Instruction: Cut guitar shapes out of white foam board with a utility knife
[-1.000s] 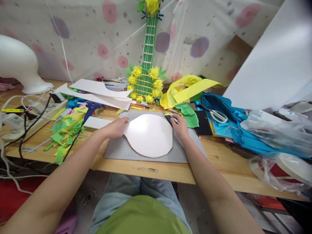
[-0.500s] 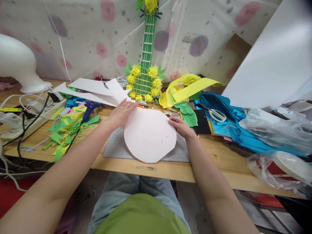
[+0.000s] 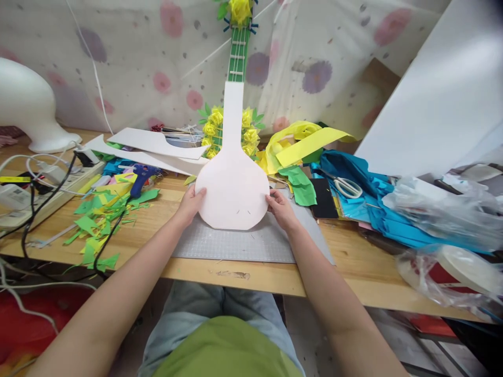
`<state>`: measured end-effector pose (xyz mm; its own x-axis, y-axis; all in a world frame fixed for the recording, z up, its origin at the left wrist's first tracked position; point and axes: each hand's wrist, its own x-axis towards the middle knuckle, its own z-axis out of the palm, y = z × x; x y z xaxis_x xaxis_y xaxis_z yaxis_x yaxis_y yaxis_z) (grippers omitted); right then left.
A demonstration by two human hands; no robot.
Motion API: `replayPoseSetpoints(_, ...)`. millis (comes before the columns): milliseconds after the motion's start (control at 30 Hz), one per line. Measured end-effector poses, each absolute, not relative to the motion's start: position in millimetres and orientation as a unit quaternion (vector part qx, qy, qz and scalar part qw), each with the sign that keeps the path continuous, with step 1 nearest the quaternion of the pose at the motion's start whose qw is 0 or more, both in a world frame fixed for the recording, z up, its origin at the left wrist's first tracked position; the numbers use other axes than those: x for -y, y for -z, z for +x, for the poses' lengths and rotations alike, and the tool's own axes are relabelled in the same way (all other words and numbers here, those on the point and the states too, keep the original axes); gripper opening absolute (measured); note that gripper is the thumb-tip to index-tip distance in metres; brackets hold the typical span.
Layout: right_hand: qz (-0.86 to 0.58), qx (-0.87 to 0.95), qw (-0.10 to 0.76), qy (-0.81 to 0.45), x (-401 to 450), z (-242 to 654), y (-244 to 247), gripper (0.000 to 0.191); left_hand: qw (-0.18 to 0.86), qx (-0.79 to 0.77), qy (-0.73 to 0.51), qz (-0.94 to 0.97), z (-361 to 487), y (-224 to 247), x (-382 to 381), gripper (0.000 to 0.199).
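While in both hands (image 3: 192, 205), white cutout (image 3: 234, 189); long-necked.

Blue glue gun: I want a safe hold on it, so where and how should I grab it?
Probably by the handle of the blue glue gun, from the near side: it slants toward you, with the body beyond it. Mind the green and yellow scraps beside it.

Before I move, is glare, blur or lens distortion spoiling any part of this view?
Head view: pale sheen on the large white leaning board, upper right; the white banjo-shaped cutout looks evenly lit, its pencil-like marks readable; the wooden table's front edge bows with lens distortion; the crumpled clear plastic bag looks soft, its folds hard to separate.
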<state>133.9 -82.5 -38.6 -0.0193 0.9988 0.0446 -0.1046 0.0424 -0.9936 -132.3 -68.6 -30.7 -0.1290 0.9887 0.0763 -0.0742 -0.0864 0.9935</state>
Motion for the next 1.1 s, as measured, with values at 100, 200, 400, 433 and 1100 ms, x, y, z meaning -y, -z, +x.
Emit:
replayPoseSetpoints(100, -0.485, 0.498, 0.539, -0.475, 80, 138, 40, 0.032, 0.477, -0.493, -0.563, 0.461, -138, 33, 71, 0.044)
replayPoseSetpoints(200, -0.525, 0.464, 0.593, -0.396, 74, 148, 43, 0.033, 0.48, -0.487, -0.56, 0.468, -143, 33, 73, 0.046)
replayPoseSetpoints(400, -0.574, 0.442, 0.627, -0.285, 68, 164, 55, 0.03, 0.483, -0.469, -0.568, 0.474, -143, 31, 77, 0.051)
replayPoseSetpoints(433, -0.58, 0.452, 0.619, -0.277, 68, 165, 56, 0.03, 0.486, -0.467, -0.568, 0.472, -143, 30, 77, 0.052)
replayPoseSetpoints(1100, -0.725, 0.633, 0.27, 0.014, 65, 165, 68, 0.041, 0.519, -0.478, -0.534, 0.466, -144, 27, 80, 0.055)
